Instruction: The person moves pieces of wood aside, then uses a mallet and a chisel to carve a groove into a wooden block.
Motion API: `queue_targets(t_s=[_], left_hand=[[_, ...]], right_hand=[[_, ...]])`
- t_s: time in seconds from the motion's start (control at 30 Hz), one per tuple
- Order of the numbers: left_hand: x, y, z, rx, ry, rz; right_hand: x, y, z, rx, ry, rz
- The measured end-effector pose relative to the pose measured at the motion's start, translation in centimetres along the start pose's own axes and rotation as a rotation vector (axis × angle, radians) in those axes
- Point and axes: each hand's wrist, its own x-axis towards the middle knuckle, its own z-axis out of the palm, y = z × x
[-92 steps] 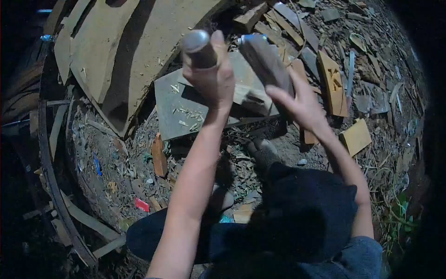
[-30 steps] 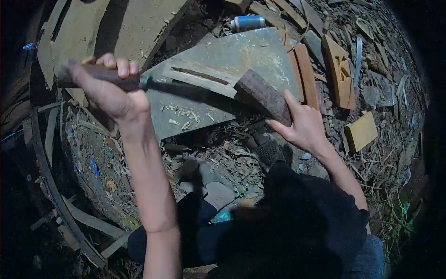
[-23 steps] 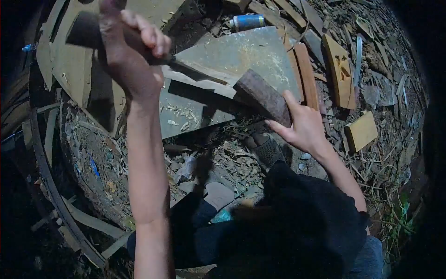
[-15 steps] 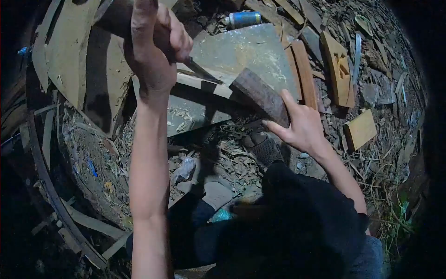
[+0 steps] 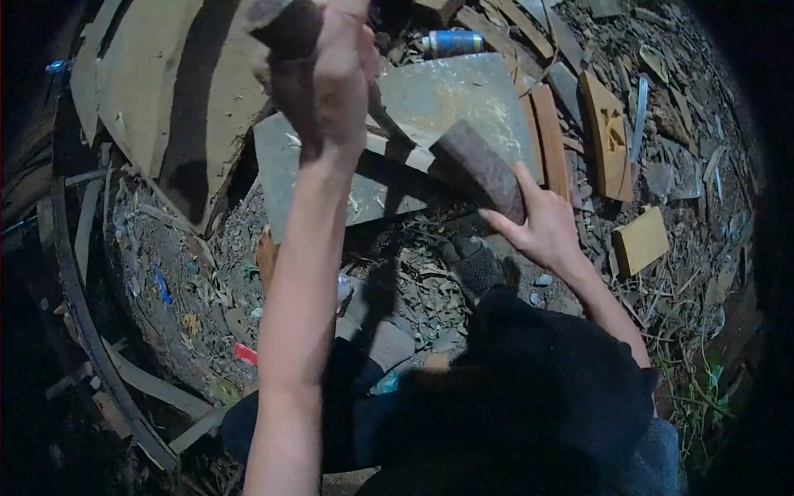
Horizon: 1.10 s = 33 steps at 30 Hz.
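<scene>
Near the top of the view, my left hand [image 5: 337, 78] is closed around a dark bladed tool with a thick blunt end [image 5: 285, 31]. The tool's narrow blade [image 5: 389, 122] slants down to the right, its tip close to a pale wooden strip [image 5: 422, 157]. My right hand [image 5: 546, 219] grips the lower end of a dark brown block [image 5: 484, 169] between thumb and fingers. The block's upper end lies by the pale strip. Both are over a grey board [image 5: 451, 87] scattered with light shavings.
A blue can [image 5: 453, 43] lies behind the board. Right of it are a reddish wood strip [image 5: 547, 136], a carved yellowish piece [image 5: 608, 136] and a small wooden block [image 5: 641, 240]. Large wooden slabs [image 5: 136, 83] lean at left. My shoes [image 5: 389, 345] stand among wood chips.
My left hand has shifted right and tilted with the tool, whose blade tip stays near the pale strip. My right hand still holds the block. The whole view has shifted slightly.
</scene>
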Motion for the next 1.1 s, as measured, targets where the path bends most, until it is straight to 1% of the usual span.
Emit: queue_targets(t_s=[0.03,0.1,0.13,0.17,0.2,0.23,0.27,0.3,0.33,0.37,0.4,0.43,0.47,0.5,0.53,0.57,0.63,0.67,0.7,0.77,0.8,0.83,0.9,0.93,0.97,1.03,1.07,1.1], left_hand=[[0.3,-1.0,-1.1,-0.044,-0.076,0.026],[0.1,-1.2,-1.1,-0.030,-0.039,0.063],[0.0,-1.2,-1.0,-0.010,-0.003,0.079],[-0.1,-0.9,-0.7,-0.008,-0.004,0.094],[-0.3,-0.6,-0.5,0.033,0.016,0.101],[-0.6,-0.5,-0.2,0.072,0.037,0.102],[-0.4,-1.2,-0.2,0.109,-0.004,0.225],[-0.6,-1.1,0.6,0.184,0.041,0.300],[-0.6,-1.2,0.9,0.255,0.012,0.340],[-0.6,-1.4,1.1,0.323,-0.017,0.381],[-0.6,-1.5,1.4,0.295,-0.053,0.367],[-0.4,-2.1,1.7,0.456,-0.012,0.576],[-0.8,-2.4,1.8,0.356,-0.047,0.495],[-1.2,-2.4,2.0,0.257,-0.081,0.414],[-1.9,-2.0,3.0,0.119,0.023,0.490],[-1.7,-2.1,3.0,0.107,0.026,0.499],[-1.6,-2.7,2.7,0.115,-0.112,0.269],[-1.4,-2.7,3.2,0.446,-0.038,0.486],[-1.6,-3.0,3.6,0.285,-0.044,0.443],[-2.2,-3.1,3.4,0.201,-0.151,0.377],[-2.2,-3.4,3.6,0.453,-0.049,0.576],[-1.7,-3.8,3.8,0.449,-0.050,0.585],[-1.8,-3.8,4.0,0.347,-0.126,0.439],[-2.0,-3.8,4.0,0.346,-0.124,0.426],[-2.1,-4.0,3.8,0.493,-0.124,0.521],[-1.5,-3.7,3.6,0.786,-0.143,0.738],[-1.8,-2.4,3.8,0.286,-0.117,0.560],[-1.1,-2.3,3.2,0.334,-0.096,0.630]], right_hand=[[0.3,0.4,0.4,-0.006,0.013,-0.013],[1.6,1.9,1.1,0.436,0.119,-0.130],[2.3,2.2,0.3,0.490,0.064,-0.093],[2.8,1.4,-1.3,0.519,0.118,-0.158],[2.9,-0.5,-3.6,0.541,0.238,-0.278],[3.2,-2.3,-5.7,0.642,0.344,-0.408],[2.7,-4.3,-8.5,0.615,0.380,-0.425],[2.2,-6.4,-10.6,0.675,0.439,-0.508],[2.0,-7.9,-12.3,0.665,0.606,-0.733],[1.6,-8.2,-13.7,0.713,0.559,-0.670],[0.3,-12.9,-13.6,0.708,0.782,-0.668],[-0.9,-17.7,-13.3,0.700,1.001,-0.663],[-1.9,-15.4,-15.9,0.246,0.628,-0.683],[-2.3,-12.7,-18.3,-0.197,0.243,-0.660],[-0.9,-11.5,-16.2,-0.369,0.334,-0.517],[-0.6,-11.0,-16.3,-0.382,0.344,-0.516],[-0.4,-10.1,-16.3,0.129,0.452,-0.864],[-0.6,-10.1,-15.8,0.290,0.575,-0.888],[-1.0,-10.2,-15.7,0.291,0.570,-0.893],[-1.9,-10.3,-15.7,-0.255,0.388,-0.517],[-2.7,-11.1,-16.3,-0.295,0.296,-0.414],[-2.6,-10.6,-16.6,-0.298,0.306,-0.414],[-2.1,-9.1,-16.5,-0.092,0.464,-0.629],[-2.4,-8.6,-15.8,0.066,0.595,-0.677],[-1.5,-7.9,-14.7,0.073,0.587,-0.674],[0.4,-6.1,-12.7,0.076,0.680,-0.709],[0.0,-6.0,-13.3,0.192,0.528,-0.652],[-0.5,-5.9,-13.1,0.188,0.532,-0.650]])
